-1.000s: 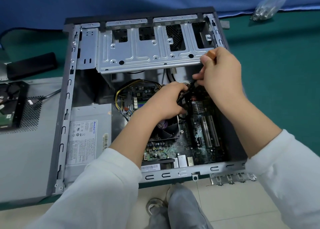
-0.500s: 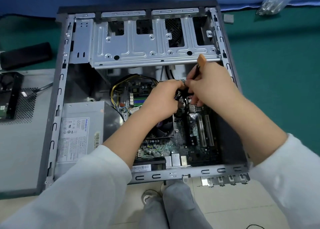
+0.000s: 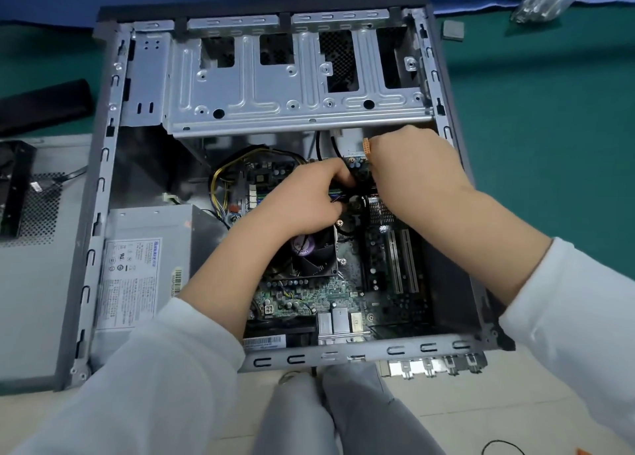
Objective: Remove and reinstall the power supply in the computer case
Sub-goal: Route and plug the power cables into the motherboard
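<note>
While the power supply sits in the near-left corner of the open computer case, both hands work over the motherboard at the far middle. The left hand has its fingers curled round dark cables. The right hand pinches an orange connector, its fingertips hidden.

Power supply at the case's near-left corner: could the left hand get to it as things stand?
Probably yes. The power supply lies uncovered beside the left forearm, nothing over its labelled top. But the left hand grips black cables over the motherboard, next to the right hand, so it would have to let go first.
</note>
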`<action>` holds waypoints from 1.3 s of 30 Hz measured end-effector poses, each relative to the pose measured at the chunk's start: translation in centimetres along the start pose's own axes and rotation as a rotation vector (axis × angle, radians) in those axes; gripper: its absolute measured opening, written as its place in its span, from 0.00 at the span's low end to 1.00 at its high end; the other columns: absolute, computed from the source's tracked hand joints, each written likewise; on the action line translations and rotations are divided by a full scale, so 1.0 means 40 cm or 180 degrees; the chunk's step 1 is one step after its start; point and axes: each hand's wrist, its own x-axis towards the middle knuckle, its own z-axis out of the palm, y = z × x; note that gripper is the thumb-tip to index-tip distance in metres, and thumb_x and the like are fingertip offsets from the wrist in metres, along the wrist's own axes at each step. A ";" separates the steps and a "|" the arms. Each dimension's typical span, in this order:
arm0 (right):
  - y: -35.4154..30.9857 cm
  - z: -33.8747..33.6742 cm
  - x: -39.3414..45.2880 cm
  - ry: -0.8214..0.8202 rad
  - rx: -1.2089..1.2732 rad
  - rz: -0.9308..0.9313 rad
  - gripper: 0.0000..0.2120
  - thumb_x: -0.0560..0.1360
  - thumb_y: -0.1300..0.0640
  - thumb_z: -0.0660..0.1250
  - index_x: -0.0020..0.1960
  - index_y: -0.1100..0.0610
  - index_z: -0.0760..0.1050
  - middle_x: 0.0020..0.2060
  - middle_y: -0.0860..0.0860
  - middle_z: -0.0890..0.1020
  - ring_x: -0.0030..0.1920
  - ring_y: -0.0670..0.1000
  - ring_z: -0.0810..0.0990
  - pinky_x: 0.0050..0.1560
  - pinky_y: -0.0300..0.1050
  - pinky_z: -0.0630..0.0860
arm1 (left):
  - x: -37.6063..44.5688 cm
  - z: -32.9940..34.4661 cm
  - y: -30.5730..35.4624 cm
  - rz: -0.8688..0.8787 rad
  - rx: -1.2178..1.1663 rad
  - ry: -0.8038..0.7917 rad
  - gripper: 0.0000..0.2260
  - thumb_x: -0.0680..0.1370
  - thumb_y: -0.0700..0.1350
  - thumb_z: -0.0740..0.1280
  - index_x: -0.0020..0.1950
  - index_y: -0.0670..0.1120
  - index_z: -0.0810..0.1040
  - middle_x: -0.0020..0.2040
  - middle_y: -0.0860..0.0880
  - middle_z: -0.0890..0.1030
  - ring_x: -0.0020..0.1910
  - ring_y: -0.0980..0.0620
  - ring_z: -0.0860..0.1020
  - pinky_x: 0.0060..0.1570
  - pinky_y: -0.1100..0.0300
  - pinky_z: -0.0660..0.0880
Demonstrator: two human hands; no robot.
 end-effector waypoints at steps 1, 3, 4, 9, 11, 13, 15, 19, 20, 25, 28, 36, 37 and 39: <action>0.005 0.001 0.004 0.0003 0.0001 -0.0065 0.13 0.73 0.68 0.63 0.36 0.55 0.63 0.28 0.51 0.63 0.27 0.53 0.61 0.26 0.42 0.54 | 0.003 0.000 -0.003 -0.0035 -0.0070 -0.0052 0.13 0.72 0.37 0.69 0.47 0.54 0.72 0.34 0.62 0.70 0.24 0.69 0.70 0.25 0.76 0.63; 0.014 -0.001 0.013 -0.0029 0.0094 -0.0179 0.03 0.74 0.65 0.64 0.44 0.58 0.72 0.34 0.54 0.73 0.34 0.57 0.69 0.32 0.43 0.63 | 0.009 -0.003 -0.006 -0.0068 -0.0261 -0.0102 0.15 0.73 0.34 0.67 0.48 0.54 0.72 0.40 0.58 0.75 0.25 0.69 0.71 0.26 0.76 0.64; 0.018 -0.001 0.017 -0.0037 0.0149 -0.0207 0.04 0.74 0.65 0.64 0.48 0.59 0.75 0.38 0.56 0.77 0.38 0.58 0.72 0.35 0.44 0.66 | 0.011 -0.006 -0.008 -0.0067 -0.0398 -0.0093 0.16 0.72 0.32 0.65 0.48 0.54 0.72 0.45 0.56 0.77 0.27 0.70 0.72 0.29 0.76 0.65; 0.018 -0.014 0.010 -0.0063 0.0064 -0.0241 0.07 0.74 0.67 0.63 0.49 0.57 0.75 0.38 0.57 0.76 0.38 0.58 0.69 0.36 0.46 0.65 | 0.011 -0.010 -0.002 -0.0168 -0.0859 -0.0204 0.19 0.72 0.30 0.66 0.52 0.54 0.72 0.55 0.52 0.78 0.44 0.49 0.82 0.45 0.57 0.79; 0.008 -0.018 0.004 -0.0114 -0.0067 -0.0282 0.11 0.72 0.69 0.62 0.51 0.58 0.74 0.34 0.53 0.71 0.37 0.56 0.66 0.35 0.46 0.63 | 0.012 -0.004 0.003 -0.0204 -0.0789 -0.0353 0.19 0.73 0.30 0.63 0.55 0.52 0.71 0.60 0.50 0.76 0.46 0.45 0.82 0.33 0.68 0.72; 0.000 -0.021 0.004 -0.0167 -0.0132 -0.0351 0.14 0.71 0.70 0.61 0.55 0.59 0.74 0.33 0.52 0.68 0.37 0.56 0.66 0.35 0.46 0.63 | 0.014 -0.001 0.005 -0.0218 -0.0701 -0.0380 0.19 0.73 0.30 0.62 0.56 0.52 0.70 0.59 0.51 0.76 0.40 0.57 0.78 0.29 0.72 0.67; -0.004 -0.025 0.007 -0.0164 -0.0170 -0.0401 0.15 0.70 0.69 0.62 0.56 0.59 0.74 0.32 0.51 0.64 0.38 0.55 0.66 0.36 0.47 0.63 | 0.014 -0.007 0.006 -0.0249 -0.0970 -0.0373 0.20 0.73 0.29 0.63 0.56 0.53 0.71 0.55 0.52 0.77 0.31 0.59 0.75 0.32 0.70 0.70; 0.004 -0.026 0.012 -0.0108 -0.0174 -0.0394 0.12 0.71 0.69 0.62 0.50 0.56 0.71 0.31 0.49 0.62 0.36 0.55 0.66 0.30 0.44 0.59 | 0.010 -0.012 0.005 -0.0146 -0.1448 -0.0430 0.22 0.73 0.30 0.69 0.59 0.52 0.72 0.58 0.51 0.78 0.37 0.52 0.83 0.46 0.60 0.79; 0.008 -0.024 0.011 -0.0055 -0.0152 -0.0387 0.11 0.71 0.68 0.63 0.47 0.55 0.69 0.30 0.49 0.62 0.35 0.55 0.66 0.28 0.42 0.56 | 0.011 -0.011 0.005 -0.0095 -0.1469 -0.0399 0.21 0.72 0.31 0.70 0.57 0.53 0.73 0.57 0.51 0.78 0.38 0.52 0.83 0.46 0.61 0.79; 0.030 -0.004 -0.008 0.0328 0.0141 -0.0332 0.12 0.74 0.63 0.63 0.43 0.53 0.60 0.31 0.49 0.62 0.35 0.56 0.65 0.28 0.43 0.53 | 0.014 -0.011 0.009 0.0040 -0.1049 -0.0017 0.16 0.72 0.37 0.73 0.46 0.58 0.75 0.47 0.57 0.81 0.44 0.59 0.79 0.52 0.66 0.74; 0.040 0.004 -0.018 0.0549 0.0371 -0.0271 0.05 0.75 0.62 0.62 0.43 0.55 0.66 0.36 0.53 0.74 0.36 0.58 0.71 0.33 0.45 0.61 | 0.009 -0.009 0.015 0.0127 -0.0642 0.0292 0.16 0.70 0.42 0.75 0.44 0.61 0.74 0.45 0.62 0.79 0.40 0.61 0.78 0.46 0.74 0.71; 0.053 0.005 -0.023 0.1661 0.1780 0.0317 0.02 0.73 0.62 0.63 0.44 0.60 0.74 0.38 0.52 0.78 0.40 0.57 0.75 0.40 0.50 0.72 | 0.008 0.009 0.013 0.0234 0.0048 0.0302 0.21 0.68 0.40 0.76 0.52 0.55 0.69 0.42 0.62 0.74 0.34 0.62 0.76 0.42 0.62 0.73; 0.054 0.004 -0.023 0.1800 0.2117 0.0370 0.02 0.72 0.63 0.63 0.44 0.60 0.73 0.39 0.50 0.77 0.40 0.53 0.75 0.43 0.47 0.72 | 0.011 0.013 0.009 0.0225 0.0133 0.0311 0.20 0.70 0.39 0.75 0.53 0.55 0.69 0.41 0.62 0.74 0.33 0.62 0.76 0.42 0.61 0.73; 0.051 0.000 -0.025 0.1972 0.2462 0.0265 0.01 0.73 0.65 0.62 0.44 0.62 0.73 0.39 0.48 0.75 0.40 0.46 0.72 0.43 0.38 0.70 | 0.013 0.020 0.003 0.0267 0.0316 0.0361 0.17 0.72 0.41 0.73 0.56 0.54 0.71 0.41 0.61 0.74 0.35 0.59 0.76 0.42 0.59 0.74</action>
